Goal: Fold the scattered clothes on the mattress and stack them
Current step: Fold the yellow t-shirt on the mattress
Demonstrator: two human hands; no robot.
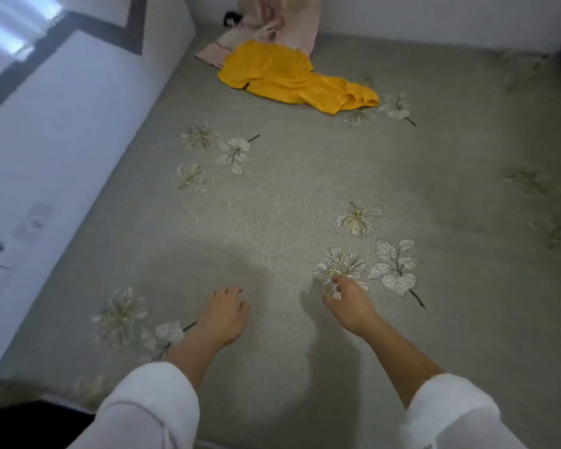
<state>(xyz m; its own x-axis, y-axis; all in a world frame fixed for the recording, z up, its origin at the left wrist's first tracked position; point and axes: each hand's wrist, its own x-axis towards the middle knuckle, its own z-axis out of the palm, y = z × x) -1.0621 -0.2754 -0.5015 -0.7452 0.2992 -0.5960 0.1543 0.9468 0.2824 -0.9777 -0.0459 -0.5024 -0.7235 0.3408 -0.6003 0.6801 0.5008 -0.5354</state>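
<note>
both hands are empty: the left hand (222,314) hangs loosely curled over the mattress (272,205), the right hand (348,303) half open, its fingertips near or on the cover. the yellow garment (292,77) lies crumpled well ahead, slightly right-slanting, its long axis running left to right, against a pink cloth (272,27) in the far corner. neither hand is clearly nearer.

Two hands are showing near the bottom: one left hand (222,314) and one right hand (348,306), each coming out of one white sleeve, so two sleeves. Two garments are lying at the far end of one mattress (289,202): one yellow garment (289,77) and one pink garment (272,27).
</note>
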